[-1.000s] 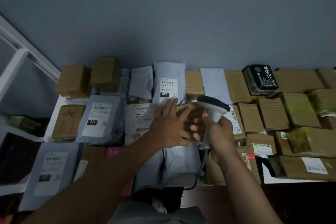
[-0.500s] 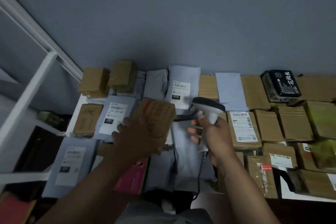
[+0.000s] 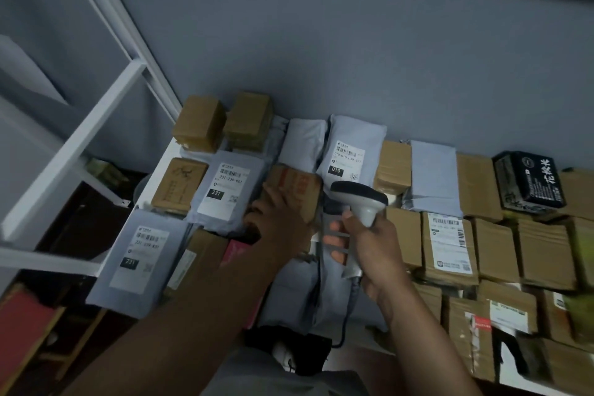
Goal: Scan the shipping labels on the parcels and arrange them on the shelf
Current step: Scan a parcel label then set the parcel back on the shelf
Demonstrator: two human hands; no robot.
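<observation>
1. The left hand [image 3: 276, 222] is lying on a small brown carton [image 3: 294, 191] printed with red characters; its fingers are spreading over the carton's near face and curling at the left edge, so the hand is holding the carton; whether the carton is resting on the parcels beneath or being lifted clear cannot be told.
2. The carton is sitting between a grey mailer labelled 231 [image 3: 225, 193] on its left and a grey mailer labelled 010 [image 3: 350, 151] at its upper right.
3. The right hand [image 3: 369, 244] is gripping the handle of a white barcode scanner [image 3: 360, 199], fingers wrapping fully round it; the scanner's dark-topped head is pointing left toward the carton and lying just beside its right edge; a dark cable [image 3: 345, 321] is hanging from the handle's base.
4. A second grey mailer labelled 231 [image 3: 138, 257] is lying at the near left corner of the white shelf surface [image 3: 160, 167].
5. Plain brown boxes are filling the right half of the surface; one labelled box [image 3: 448, 244] is lying just right of the right hand; a black packet with white characters [image 3: 528, 182] is resting near the wall [image 3: 321, 42].
6. A white shelf frame [image 3: 74, 151] is crossing the left side.
</observation>
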